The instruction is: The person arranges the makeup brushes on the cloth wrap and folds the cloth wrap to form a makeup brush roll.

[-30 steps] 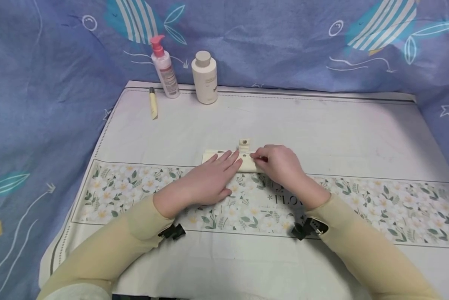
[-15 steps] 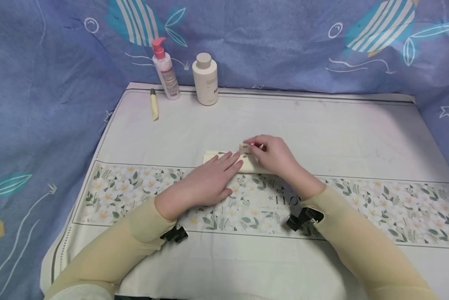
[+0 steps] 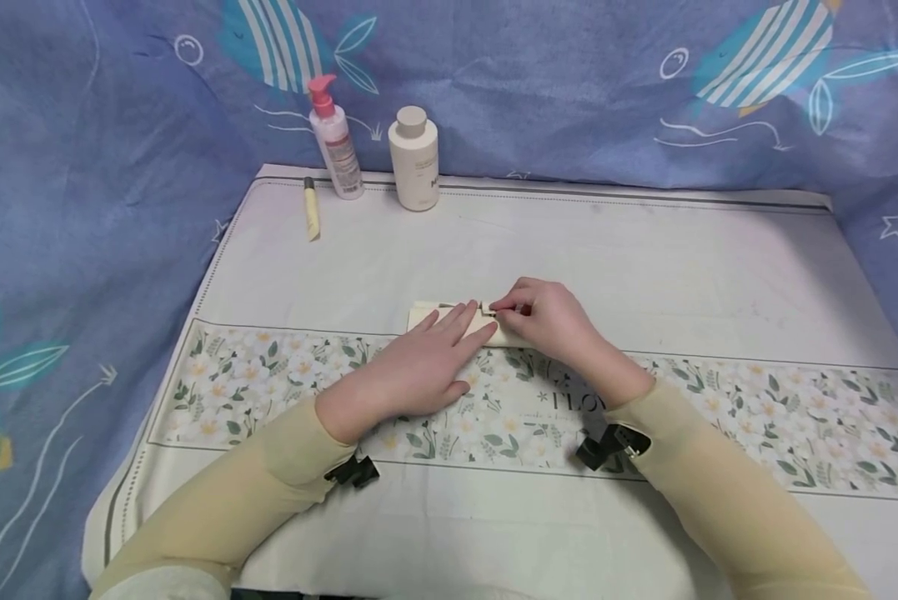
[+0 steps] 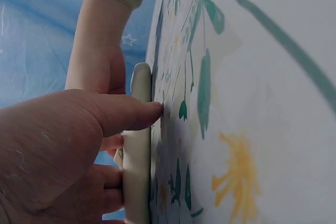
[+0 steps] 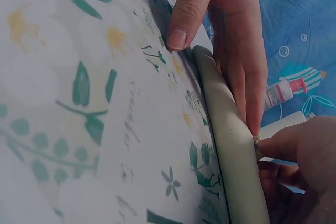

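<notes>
A cream folded pouch [image 3: 422, 315] with a narrow snap tab [image 3: 486, 308] lies across the floral band of the tablecloth. My left hand [image 3: 418, 367] rests over the pouch's left part, fingers straight and spread on its top. In the left wrist view its thumb [image 4: 131, 113] extends past the pouch's near edge towards the cloth. My right hand [image 3: 554, 321] pinches the tab between thumb and index finger, folded forward over the pouch's top. From the right wrist, the pouch's rounded front edge [image 5: 231, 135] shows, with a small metal snap [image 5: 256, 141] at the fingertips.
At the back left stand a pump bottle [image 3: 336, 154] with a pink top and a white bottle [image 3: 416, 162] with a grey cap. A slim cream tube [image 3: 312, 212] lies near them. A blue fish-print curtain [image 3: 539, 92] hangs behind the table.
The right hand has moved from the pouch's top to the raised tab, taken hold of it and brought it forward and down onto the pouch. The left hand stays nearly in place.
</notes>
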`<state>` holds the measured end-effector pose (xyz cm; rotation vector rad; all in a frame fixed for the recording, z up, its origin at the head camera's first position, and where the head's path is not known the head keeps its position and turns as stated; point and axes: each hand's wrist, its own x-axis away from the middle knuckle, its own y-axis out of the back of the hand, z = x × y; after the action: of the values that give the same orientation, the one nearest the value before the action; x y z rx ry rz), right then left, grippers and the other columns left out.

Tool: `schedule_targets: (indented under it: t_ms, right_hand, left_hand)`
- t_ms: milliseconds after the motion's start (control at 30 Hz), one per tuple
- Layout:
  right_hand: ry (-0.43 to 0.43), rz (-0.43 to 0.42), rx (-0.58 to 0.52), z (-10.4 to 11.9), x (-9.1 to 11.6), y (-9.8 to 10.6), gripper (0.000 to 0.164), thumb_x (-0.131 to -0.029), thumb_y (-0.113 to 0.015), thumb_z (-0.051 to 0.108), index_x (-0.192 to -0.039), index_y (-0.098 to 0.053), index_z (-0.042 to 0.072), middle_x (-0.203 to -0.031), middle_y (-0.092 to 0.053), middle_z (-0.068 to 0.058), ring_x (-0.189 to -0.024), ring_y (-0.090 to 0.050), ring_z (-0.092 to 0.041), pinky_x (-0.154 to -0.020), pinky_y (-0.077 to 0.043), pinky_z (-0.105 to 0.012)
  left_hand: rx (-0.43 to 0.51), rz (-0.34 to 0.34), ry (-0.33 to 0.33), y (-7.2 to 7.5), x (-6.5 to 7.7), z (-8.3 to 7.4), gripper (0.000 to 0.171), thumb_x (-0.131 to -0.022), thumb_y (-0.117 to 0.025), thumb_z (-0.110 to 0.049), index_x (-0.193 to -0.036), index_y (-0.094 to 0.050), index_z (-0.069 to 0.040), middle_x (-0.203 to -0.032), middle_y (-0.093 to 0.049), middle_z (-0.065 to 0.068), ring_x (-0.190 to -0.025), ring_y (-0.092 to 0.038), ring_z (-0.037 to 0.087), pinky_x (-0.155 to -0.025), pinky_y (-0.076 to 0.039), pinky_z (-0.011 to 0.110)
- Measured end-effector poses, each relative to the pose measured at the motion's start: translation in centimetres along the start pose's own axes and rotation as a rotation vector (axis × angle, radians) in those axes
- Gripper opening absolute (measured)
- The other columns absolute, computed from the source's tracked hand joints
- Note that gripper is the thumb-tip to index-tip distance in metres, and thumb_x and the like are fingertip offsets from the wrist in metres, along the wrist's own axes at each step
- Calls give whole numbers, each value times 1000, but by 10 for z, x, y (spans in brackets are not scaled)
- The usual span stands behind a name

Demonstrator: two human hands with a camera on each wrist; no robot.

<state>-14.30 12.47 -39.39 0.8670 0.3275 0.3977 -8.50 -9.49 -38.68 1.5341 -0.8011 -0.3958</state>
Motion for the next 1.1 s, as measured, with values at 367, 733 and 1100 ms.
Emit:
schedule_targets:
  t_ms: [367, 733, 1100]
  right_hand:
    - [222, -46, 309, 11, 11, -3, 16, -89, -67, 16, -101, -77, 10, -90, -64, 2, -63, -56, -10, -53, -47, -29]
    - [217, -70, 364, 9, 10, -6, 19, -88, -67, 17, -106, -74, 12, -91, -64, 0, -63, -55, -11, -53, -48, -32]
    - [119, 4, 322, -3, 9, 7, 16, -91, -64, 18, -99, -70, 6, -90, -61, -5, -78, -49, -23, -73, -42, -37]
  left_hand:
    - [-7, 13, 14, 2, 0, -2, 81, -96, -55, -44, -157, -7, -20, -161, 0, 17, -148, -2, 28, -116, -14, 48]
    - [93, -94, 50, 9, -5, 13, 68, -96, -56, -40, -153, -30, -15, -155, -30, 12, -142, -28, 28, -113, -24, 48]
    - [166, -241, 182, 8, -25, 45, 21, -98, -54, -23, -108, -67, -11, -101, -58, 2, -91, -52, 22, -82, -44, 37]
